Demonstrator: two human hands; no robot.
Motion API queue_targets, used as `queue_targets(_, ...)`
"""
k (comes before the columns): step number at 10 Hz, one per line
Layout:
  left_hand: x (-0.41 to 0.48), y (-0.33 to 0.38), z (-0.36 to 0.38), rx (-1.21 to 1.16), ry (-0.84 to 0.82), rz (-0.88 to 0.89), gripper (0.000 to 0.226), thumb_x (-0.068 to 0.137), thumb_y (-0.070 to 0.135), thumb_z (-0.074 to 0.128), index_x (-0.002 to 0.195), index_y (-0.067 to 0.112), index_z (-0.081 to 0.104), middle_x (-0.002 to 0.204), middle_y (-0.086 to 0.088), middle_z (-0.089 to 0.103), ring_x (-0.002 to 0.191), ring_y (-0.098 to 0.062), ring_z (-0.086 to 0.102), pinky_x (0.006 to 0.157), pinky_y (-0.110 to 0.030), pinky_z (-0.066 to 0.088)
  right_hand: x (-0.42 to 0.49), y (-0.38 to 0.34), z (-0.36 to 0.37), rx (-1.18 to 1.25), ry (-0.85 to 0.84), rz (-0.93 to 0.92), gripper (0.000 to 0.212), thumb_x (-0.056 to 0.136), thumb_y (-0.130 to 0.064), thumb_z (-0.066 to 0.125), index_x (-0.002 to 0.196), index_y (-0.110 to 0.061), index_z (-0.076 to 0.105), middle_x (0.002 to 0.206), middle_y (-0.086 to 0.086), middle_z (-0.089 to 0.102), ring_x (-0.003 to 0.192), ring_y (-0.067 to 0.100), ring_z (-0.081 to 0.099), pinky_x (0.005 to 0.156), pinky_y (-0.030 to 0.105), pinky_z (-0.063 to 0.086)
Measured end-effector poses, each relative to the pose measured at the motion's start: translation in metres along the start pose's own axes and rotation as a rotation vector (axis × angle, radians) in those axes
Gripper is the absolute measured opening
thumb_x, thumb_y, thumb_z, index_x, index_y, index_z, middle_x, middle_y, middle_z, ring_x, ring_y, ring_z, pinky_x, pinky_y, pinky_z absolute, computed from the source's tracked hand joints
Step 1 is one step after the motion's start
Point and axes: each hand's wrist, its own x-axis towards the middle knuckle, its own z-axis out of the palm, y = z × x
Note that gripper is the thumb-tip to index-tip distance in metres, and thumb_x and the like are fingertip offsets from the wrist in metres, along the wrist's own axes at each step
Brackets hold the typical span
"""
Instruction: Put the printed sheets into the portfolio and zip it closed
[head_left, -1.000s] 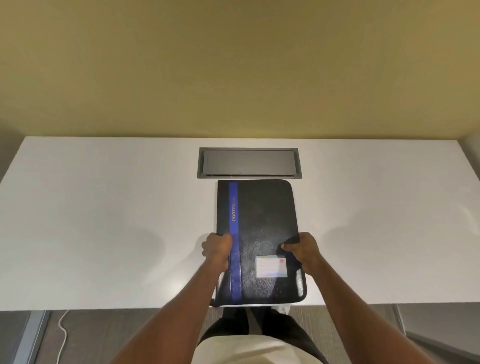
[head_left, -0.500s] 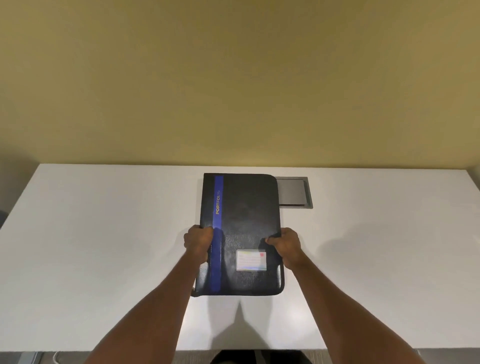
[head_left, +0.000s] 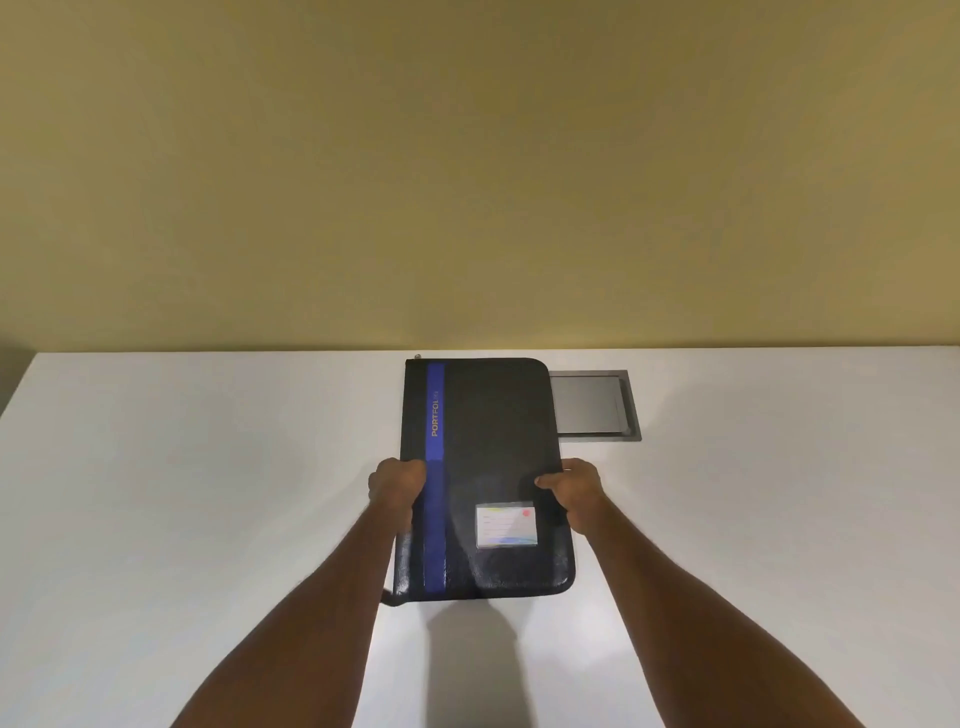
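Note:
A black portfolio (head_left: 498, 441) with a blue stripe, the word PORTFOLIO and a small card window is closed and held up above the white table (head_left: 182, 493). It casts a shadow on the table below its near edge. My left hand (head_left: 397, 483) grips its left edge at the stripe. My right hand (head_left: 574, 486) grips its right edge, thumb on the cover. A small metal zip pull shows at its far left corner. No printed sheets are in view.
A grey metal cable hatch (head_left: 595, 405) is set into the table near the far edge, partly hidden behind the portfolio. A plain yellow wall (head_left: 467, 182) rises right behind the table.
Both hands have lifted the portfolio off the table and carried it forward and a little left, covering part of the hatch. The view has tilted upward.

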Motion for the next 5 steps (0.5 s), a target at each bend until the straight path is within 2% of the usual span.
queue_targets(1, -0.003, 0.0, 0.0, 0.074, 0.0, 0.024, 0.037, 0.095, 0.02, 0.06, 0.125, 0.0, 0.063, 0.123, -0.022, 0.065, 0.112, -0.042, 0.064, 0.1, -0.051, 0.058, 0.0, 0.004, 0.0, 0.012, -0.016, 0.007, 0.03, 0.095, -0.008, 0.07, 0.124, -0.003, 0.064, 0.128, 0.015, 0.069, 0.1, 0.031, 0.066, 0.1, 0.045, 0.055)
queue_targets(2, -0.01, -0.002, 0.002, 0.154, 0.008, 0.082, 0.047, 0.097, 0.026, 0.06, 0.137, 0.002, 0.052, 0.135, -0.023, 0.058, 0.123, -0.042, 0.058, 0.105, -0.052, 0.053, -0.005, 0.008, 0.002, -0.095, -0.003, -0.026, 0.037, 0.091, -0.013, 0.075, 0.124, -0.003, 0.062, 0.128, 0.016, 0.068, 0.108, 0.034, 0.068, 0.101, 0.047, 0.057)
queue_targets(3, -0.024, -0.007, 0.005, 0.274, 0.039, 0.159, 0.052, 0.099, 0.027, 0.059, 0.143, 0.003, 0.045, 0.141, -0.023, 0.052, 0.13, -0.043, 0.053, 0.109, -0.055, 0.048, -0.02, 0.009, 0.005, -0.518, 0.075, -0.143, 0.056, 0.086, -0.023, 0.079, 0.132, -0.007, 0.053, 0.134, 0.013, 0.057, 0.122, 0.033, 0.059, 0.105, 0.045, 0.053)
queue_targets(4, -0.042, -0.024, 0.006, 0.417, 0.119, 0.243, 0.047, 0.102, 0.03, 0.056, 0.14, 0.004, 0.046, 0.14, -0.021, 0.053, 0.13, -0.041, 0.054, 0.109, -0.056, 0.047, -0.04, 0.02, 0.014, -0.788, 0.129, -0.353, 0.069, 0.088, -0.026, 0.075, 0.145, -0.011, 0.04, 0.146, 0.011, 0.047, 0.133, 0.03, 0.048, 0.111, 0.04, 0.046)
queue_targets(5, -0.058, -0.048, 0.007, 0.521, 0.207, 0.34, 0.042, 0.104, 0.031, 0.051, 0.137, 0.005, 0.049, 0.141, -0.016, 0.055, 0.132, -0.037, 0.052, 0.112, -0.056, 0.042, -0.055, 0.037, 0.022, -0.811, 0.078, -0.473, 0.074, 0.094, -0.03, 0.067, 0.155, -0.012, 0.03, 0.158, 0.01, 0.037, 0.144, 0.03, 0.039, 0.119, 0.039, 0.037)
